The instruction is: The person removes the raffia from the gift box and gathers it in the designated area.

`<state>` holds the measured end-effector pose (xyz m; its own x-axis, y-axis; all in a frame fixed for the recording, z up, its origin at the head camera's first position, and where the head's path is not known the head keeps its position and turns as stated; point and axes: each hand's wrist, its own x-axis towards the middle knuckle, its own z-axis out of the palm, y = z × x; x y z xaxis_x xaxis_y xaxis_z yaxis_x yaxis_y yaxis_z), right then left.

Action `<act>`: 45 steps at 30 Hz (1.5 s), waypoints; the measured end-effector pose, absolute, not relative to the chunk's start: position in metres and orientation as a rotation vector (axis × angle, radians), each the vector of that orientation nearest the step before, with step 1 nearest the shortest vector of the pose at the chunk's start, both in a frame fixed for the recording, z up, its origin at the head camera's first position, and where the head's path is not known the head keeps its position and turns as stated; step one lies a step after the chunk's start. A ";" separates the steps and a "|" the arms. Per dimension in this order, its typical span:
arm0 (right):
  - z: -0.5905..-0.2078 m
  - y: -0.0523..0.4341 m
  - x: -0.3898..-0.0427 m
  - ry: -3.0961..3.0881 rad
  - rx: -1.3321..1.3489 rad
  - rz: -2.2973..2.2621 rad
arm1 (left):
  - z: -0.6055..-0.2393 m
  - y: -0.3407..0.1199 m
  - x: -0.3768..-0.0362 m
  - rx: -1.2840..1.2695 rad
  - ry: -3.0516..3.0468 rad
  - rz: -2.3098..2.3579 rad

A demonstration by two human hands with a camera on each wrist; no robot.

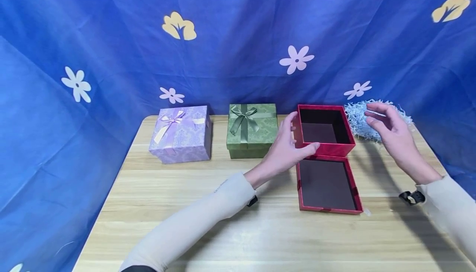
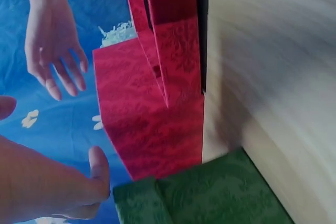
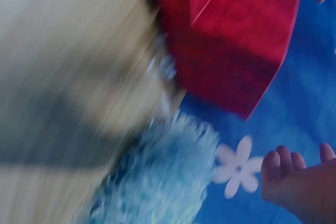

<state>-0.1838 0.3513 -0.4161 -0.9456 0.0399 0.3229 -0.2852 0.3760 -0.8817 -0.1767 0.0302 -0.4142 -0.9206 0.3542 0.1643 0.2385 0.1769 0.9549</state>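
A red box (image 1: 327, 149), open at the top with a dark interior, stands at the back right. Its red lid (image 1: 327, 185) lies inside-up against the front of the box. My left hand (image 1: 284, 148) hovers at the box's near left corner, thumb and fingers spread; the left wrist view has this hand (image 2: 52, 182) apart from the red side. Over a heap of pale blue shredded paper (image 1: 360, 121) hangs my right hand (image 1: 399, 139), fingers loosely bent around air. The right wrist view shows a gap between that hand (image 3: 302, 184) and the shreds (image 3: 163, 177).
A green box (image 1: 256, 139) with a ribbon bow stands left of the red one, close to my left hand. Farther left is a lilac box (image 1: 186, 135) with a bow. A blue flowered cloth (image 1: 230, 48) hangs behind the wooden table (image 1: 208, 214).
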 end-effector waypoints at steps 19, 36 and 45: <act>-0.409 0.265 -0.164 -2.030 0.396 2.198 | -0.405 -0.055 -0.193 0.560 2.383 2.001; -0.415 0.185 -0.190 -2.185 0.364 2.277 | -0.422 -0.113 -0.212 0.236 2.566 2.032; -0.425 0.146 -0.208 -2.356 0.203 2.267 | -0.429 -0.119 -0.227 0.008 2.480 1.933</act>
